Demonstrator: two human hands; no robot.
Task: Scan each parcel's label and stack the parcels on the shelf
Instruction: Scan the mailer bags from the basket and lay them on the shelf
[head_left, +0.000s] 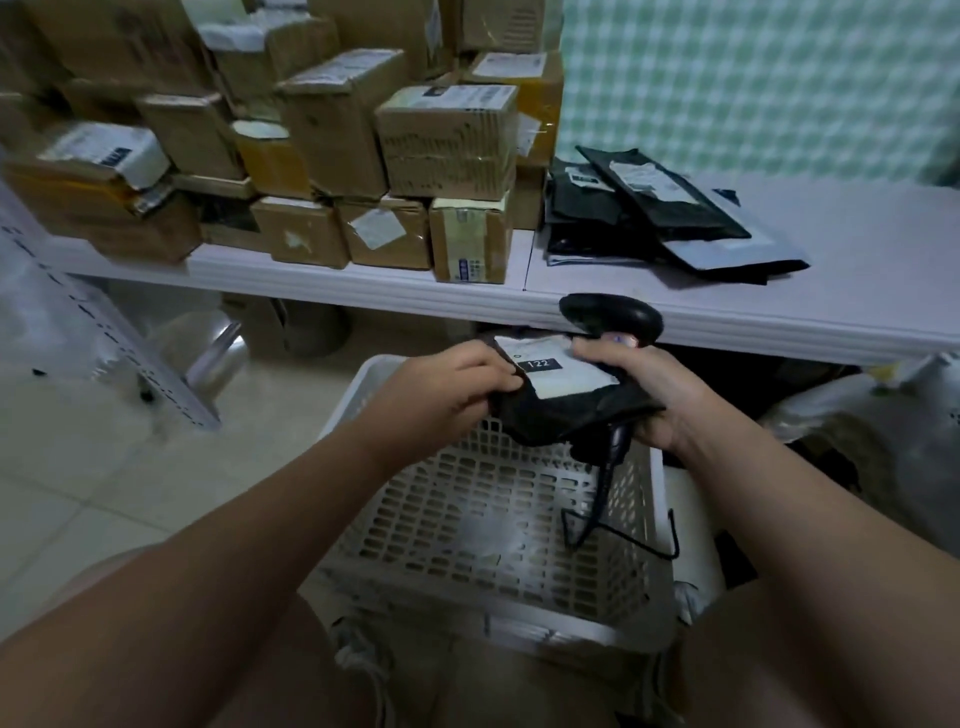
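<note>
A small black bag parcel (558, 410) with a white label marked 122 hangs over a white plastic basket (498, 525). My left hand (447, 389) pinches its left edge. My right hand (649, 389) grips its right edge together with a black handheld scanner (610, 314), whose head sticks up behind the parcel and whose cable drops into the basket. On the white shelf (779, 312) lie several black bag parcels (654, 208) at the right and stacked cardboard boxes (447, 140) at the left.
The basket stands on the floor in front of my knees, below the shelf's front edge. A perforated metal rail (119, 343) leans at the left over the tiled floor. Bags and packaging (857, 415) crowd the floor at the right.
</note>
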